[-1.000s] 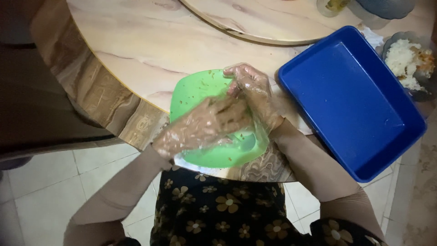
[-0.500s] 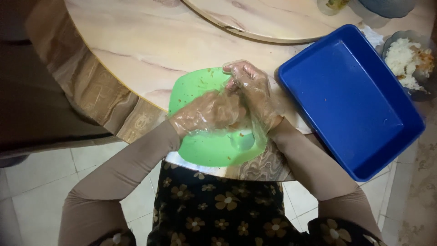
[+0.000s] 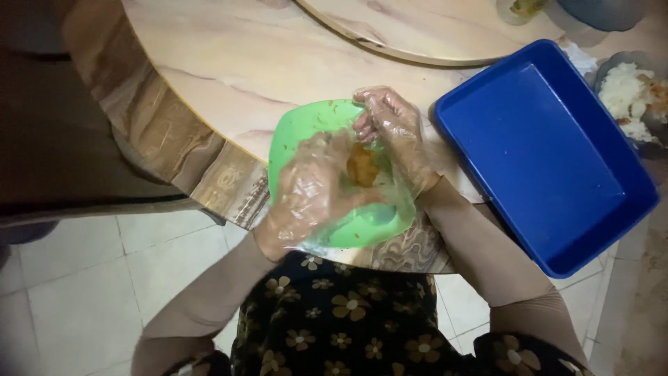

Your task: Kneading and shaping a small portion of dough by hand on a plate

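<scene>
Two hands: both wore loose, clear plastic gloves and met over one small orange-brown lump of food [image 3: 362, 167].
Left hand [image 3: 313, 191]: fingers curled together and cupped on the near-left side of the lump; glove film wrinkled and smeared.
Right hand [image 3: 393, 136]: fingers bent inward, tips close together, pressed on the far-right side of the lump; whether they fully clamped it could not be told through the film.
Key relation: the lump lay between the two palms, touching both, directly above the middle of the bowl; neither hand was clearly nearer.
Long axis: the lump appeared slightly longer along the near-far line than across, though the gloves hid its outline.
Lump texture: soft and moist in appearance, orange with darker flecks.
Green bowl [image 3: 306, 125]: shallow, smooth plastic with rounded corners, specked with orange residue on its inner wall; it sat at the table edge, just under both hands.
Table [image 3: 229, 76]: round, polished stone-look top in pale beige with brown veining, and a patterned rim.
Turntable [image 3: 431, 31]: round inset disc of the same finish, beyond the bowl.
Blue tray [image 3: 550, 160]: rectangular, glossy hard plastic with raised walls, just right of the right hand, overhanging the table edge.
Dark dish [image 3: 637, 94]: held white rice with some orange food, beyond the tray's far-right corner.
Clothing: tan sleeves, dark fabric with a floral print.
Floor: pale tiles.
</scene>
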